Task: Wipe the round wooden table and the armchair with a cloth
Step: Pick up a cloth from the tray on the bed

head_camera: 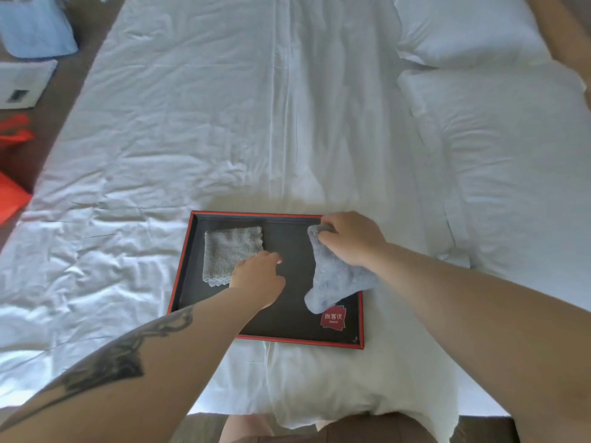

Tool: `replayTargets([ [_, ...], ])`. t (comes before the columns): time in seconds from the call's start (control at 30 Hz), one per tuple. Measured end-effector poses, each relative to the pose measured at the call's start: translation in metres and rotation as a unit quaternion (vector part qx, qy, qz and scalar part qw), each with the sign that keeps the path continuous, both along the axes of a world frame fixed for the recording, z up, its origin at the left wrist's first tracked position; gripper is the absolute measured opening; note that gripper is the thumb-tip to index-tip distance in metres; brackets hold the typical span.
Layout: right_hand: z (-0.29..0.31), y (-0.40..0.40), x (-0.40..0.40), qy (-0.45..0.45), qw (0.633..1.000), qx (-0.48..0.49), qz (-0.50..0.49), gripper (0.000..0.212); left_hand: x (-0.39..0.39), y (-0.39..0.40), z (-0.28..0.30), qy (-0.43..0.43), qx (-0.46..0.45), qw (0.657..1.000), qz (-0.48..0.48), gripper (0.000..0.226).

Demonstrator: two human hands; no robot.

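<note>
Main risk: neither the round wooden table nor the armchair was in view, so the wiping had not started and everything depended on carrying a cloth off the bed. Right hand had its grip curled round the bunched blue-grey cloth near its top, most of it hanging loose over the tray's right half; a hold that high could let it slide out or drag the lower corner across the tray when lifted. The tray sat on soft, rumpled bedding near the bed's edge, so a snag on its red rim could probably tip or shift it. Left hand had its grip loosely curled, holding nothing that I could see, fingertips at the corner of the folded grey cloth; contact unclear. That one lay flat in the tray's left half, lace-edged, squared off, looked dry. The bunched one looked thick, plush, limp, apparently clean.
</note>
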State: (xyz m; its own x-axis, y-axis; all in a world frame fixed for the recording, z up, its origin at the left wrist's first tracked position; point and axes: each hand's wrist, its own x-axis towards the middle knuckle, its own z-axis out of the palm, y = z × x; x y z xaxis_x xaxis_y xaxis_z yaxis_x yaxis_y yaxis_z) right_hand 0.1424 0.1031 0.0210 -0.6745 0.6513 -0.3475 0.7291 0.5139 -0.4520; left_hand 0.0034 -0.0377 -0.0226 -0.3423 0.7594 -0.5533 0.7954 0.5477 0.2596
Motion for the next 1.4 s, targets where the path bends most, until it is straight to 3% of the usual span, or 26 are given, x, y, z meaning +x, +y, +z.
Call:
replayTargets([
  [0.13,-0.018,0.012,-0.015,0.008,0.996,0.083,-0.005,0.004,-0.017,-0.001,-0.004,0.001,0.011,1.000,0.023,0.043],
  [0.3,-0.057,-0.024,-0.006,0.075,0.981,0.175,0.018,0.008,-0.032,-0.003,-0.013,0.009,0.005,1.000,0.015,0.039],
  [0.37,-0.073,-0.046,0.009,0.057,0.984,0.156,0.056,0.011,-0.035,-0.003,-0.016,0.009,0.000,1.000,0.009,0.038],
  [0.47,-0.096,-0.069,0.026,-0.040,0.991,0.047,0.120,0.057,-0.039,-0.001,-0.019,0.009,-0.011,1.000,-0.005,0.038],
  [0.53,-0.104,-0.069,0.028,-0.065,0.981,0.106,0.151,0.087,-0.042,0.002,-0.021,0.011,-0.016,1.000,-0.016,0.039],
  [0.6,-0.108,-0.062,0.023,-0.100,0.974,0.156,0.131,0.101,-0.043,0.007,-0.023,0.011,-0.016,1.000,-0.022,0.041],
  [0.67,-0.114,-0.057,0.019,-0.145,0.970,0.136,0.138,0.106,-0.043,0.010,-0.027,0.003,-0.023,1.000,-0.014,0.042],
  [0.83,-0.121,-0.056,0.007,-0.152,0.977,0.111,0.099,0.091,-0.035,0.001,-0.033,-0.005,-0.038,0.999,-0.026,0.041],
  [0.93,-0.120,-0.051,0.002,-0.120,0.978,0.149,0.086,0.058,-0.032,-0.012,-0.032,-0.001,-0.026,1.000,0.007,0.038],
  [1.07,-0.090,-0.048,-0.022,-0.194,0.968,0.116,0.105,0.018,-0.030,-0.036,-0.019,-0.004,-0.033,0.996,0.086,0.040],
  [1.13,-0.070,-0.050,-0.038,-0.249,0.959,0.066,0.120,0.018,-0.029,-0.046,-0.006,0.006,-0.023,0.993,0.118,0.041],
  [1.23,-0.039,-0.061,-0.061,-0.277,0.939,0.071,0.189,0.027,-0.031,-0.064,0.018,0.022,0.009,0.987,0.158,0.043],
  [1.4,0.005,-0.111,-0.103,-0.141,0.928,0.175,0.299,0.032,-0.055,-0.134,0.054,0.048,0.025,0.961,0.272,0.041],
])
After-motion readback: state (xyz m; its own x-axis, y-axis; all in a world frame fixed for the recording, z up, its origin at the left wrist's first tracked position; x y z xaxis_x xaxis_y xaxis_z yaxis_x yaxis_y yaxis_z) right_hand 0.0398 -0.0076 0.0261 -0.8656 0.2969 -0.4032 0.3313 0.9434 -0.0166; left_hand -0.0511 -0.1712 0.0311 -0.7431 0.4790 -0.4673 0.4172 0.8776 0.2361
